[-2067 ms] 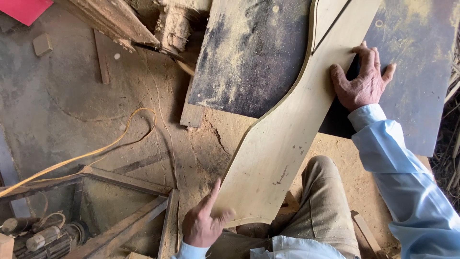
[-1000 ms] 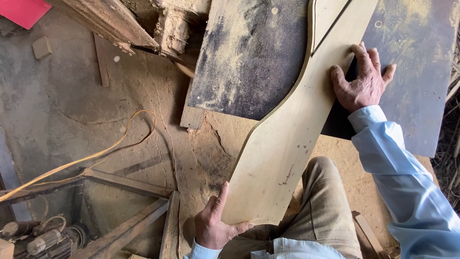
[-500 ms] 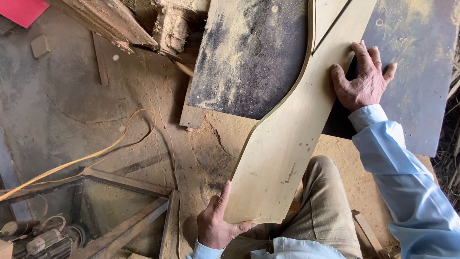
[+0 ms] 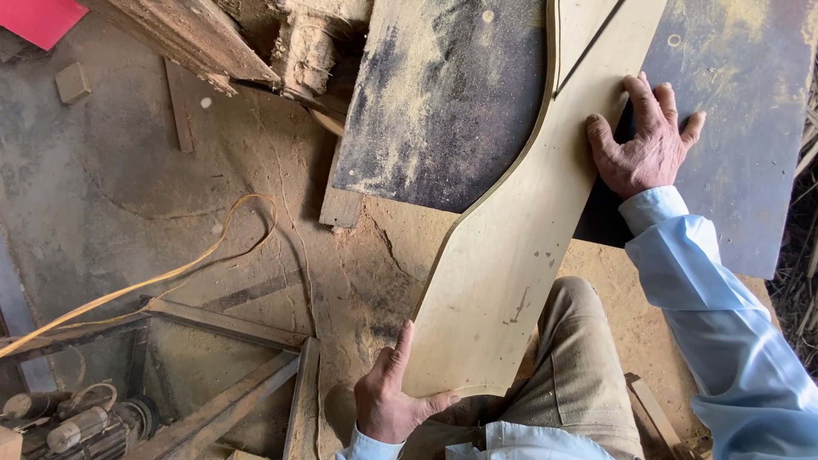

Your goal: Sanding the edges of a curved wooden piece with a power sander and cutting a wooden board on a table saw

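Observation:
A long pale plywood board (image 4: 520, 247) with a curved left edge lies across a dark, dusty saw table (image 4: 443, 111) and sticks out over the floor toward me. My left hand (image 4: 392, 400) grips its near lower corner, thumb up along the left edge. My right hand (image 4: 643, 145) presses flat on the board's right edge, fingers spread onto the dark table top. A thin cut line (image 4: 588, 43) runs through the board at the top. My sleeves are light blue and my knee (image 4: 579, 358) in tan trousers is under the board.
The sawdust-covered floor (image 4: 153, 196) has a yellow cord (image 4: 170, 273) curling across it. A wooden frame (image 4: 230, 366) with a motor (image 4: 85, 426) sits at the lower left. Rough timber (image 4: 187, 34), a small wood block (image 4: 72, 81) and a red sheet (image 4: 43, 17) lie at the top left.
My left hand rose from below the board and closed on its near corner. The right hand and board have barely moved.

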